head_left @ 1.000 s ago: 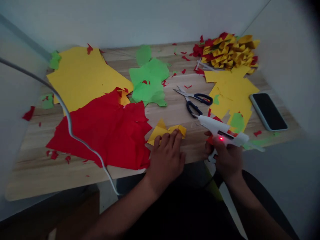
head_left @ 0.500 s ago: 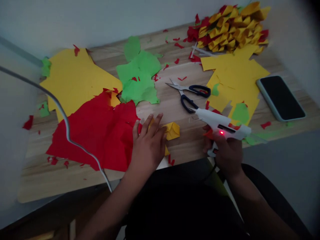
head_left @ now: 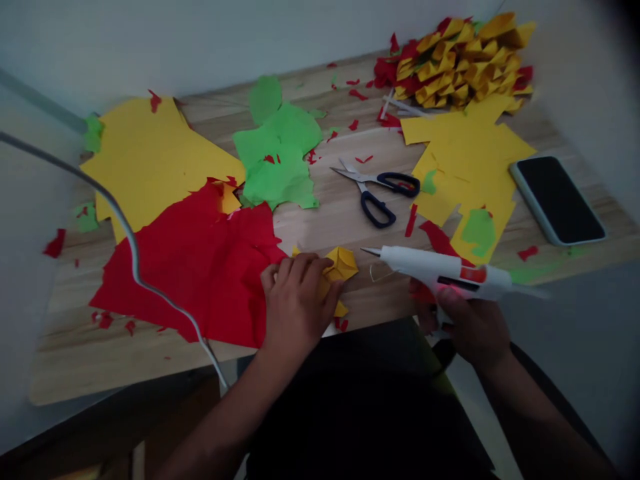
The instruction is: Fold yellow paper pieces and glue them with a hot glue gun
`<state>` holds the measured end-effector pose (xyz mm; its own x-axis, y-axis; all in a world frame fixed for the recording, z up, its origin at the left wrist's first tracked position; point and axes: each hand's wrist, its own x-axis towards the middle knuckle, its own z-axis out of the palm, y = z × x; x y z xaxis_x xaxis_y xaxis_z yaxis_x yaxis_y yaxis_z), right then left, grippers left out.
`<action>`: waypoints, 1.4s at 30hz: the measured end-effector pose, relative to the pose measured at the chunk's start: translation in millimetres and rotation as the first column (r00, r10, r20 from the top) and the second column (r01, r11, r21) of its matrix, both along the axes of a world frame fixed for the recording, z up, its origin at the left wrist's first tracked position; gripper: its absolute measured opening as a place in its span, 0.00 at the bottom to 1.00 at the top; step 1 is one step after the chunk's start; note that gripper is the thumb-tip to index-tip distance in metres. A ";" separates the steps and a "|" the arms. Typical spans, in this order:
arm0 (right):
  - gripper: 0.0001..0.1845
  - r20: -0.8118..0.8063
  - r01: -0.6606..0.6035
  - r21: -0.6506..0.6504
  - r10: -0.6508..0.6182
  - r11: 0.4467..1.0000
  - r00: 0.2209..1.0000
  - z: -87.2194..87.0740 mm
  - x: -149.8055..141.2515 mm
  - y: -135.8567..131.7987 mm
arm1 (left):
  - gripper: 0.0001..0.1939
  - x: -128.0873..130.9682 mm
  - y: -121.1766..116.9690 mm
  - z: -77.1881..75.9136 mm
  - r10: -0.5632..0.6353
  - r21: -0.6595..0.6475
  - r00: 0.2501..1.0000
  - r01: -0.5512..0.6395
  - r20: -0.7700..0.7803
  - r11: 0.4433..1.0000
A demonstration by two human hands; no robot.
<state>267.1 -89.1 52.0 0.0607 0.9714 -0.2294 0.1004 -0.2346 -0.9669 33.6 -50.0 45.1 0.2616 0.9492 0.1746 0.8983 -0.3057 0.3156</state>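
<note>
My right hand [head_left: 477,327] is wrapped round the grip of a white hot glue gun [head_left: 425,261], whose metal nozzle points left just above the tabletop. A glue stick pokes out of its back end. Close to that nozzle lies a folded yellow paper piece [head_left: 343,264] at the table's front. The fingers of my left hand [head_left: 300,297] are curled over it, with the thumb on its near side. Part of the yellow paper is hidden under that hand. Blue-handled scissors [head_left: 379,193] lie half open beyond the glue gun.
Red paper [head_left: 190,267], a yellow sheet [head_left: 155,153] and green paper [head_left: 280,153] cover the left and middle. At right are yellow cut paper [head_left: 470,160], a phone [head_left: 560,200] and a bundle of folded yellow paper [head_left: 465,63]. A grey cable [head_left: 135,253] crosses at left.
My left hand shifted left, spread its fingers, then curled them back over the folded yellow paper. The glue gun has turned to point more directly left, its nozzle nearer that paper.
</note>
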 end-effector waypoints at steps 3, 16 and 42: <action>0.24 0.107 -0.038 -0.100 0.049 0.994 0.993 1.0 5.1 -3.8 | 0.14 1.4 -3.4 -11.8 0.010 -0.038 0.997 -0.008 0.070 0.999; 0.27 0.452 -0.214 -0.150 0.260 0.965 0.853 -11.4 15.8 14.2 | 0.05 -2.2 2.8 -19.0 0.014 -0.106 0.969 0.013 0.245 0.994; 0.19 0.584 -0.508 -0.156 0.494 0.847 0.644 29.1 1.5 53.0 | 0.03 -2.7 1.8 -24.7 0.000 -0.025 0.959 0.007 0.283 1.000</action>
<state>268.7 -36.1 81.2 -0.3235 0.8979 -0.2986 0.7366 0.0409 -0.6751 30.9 -48.2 20.4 0.2081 0.9535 0.2181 0.7702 -0.2972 0.5643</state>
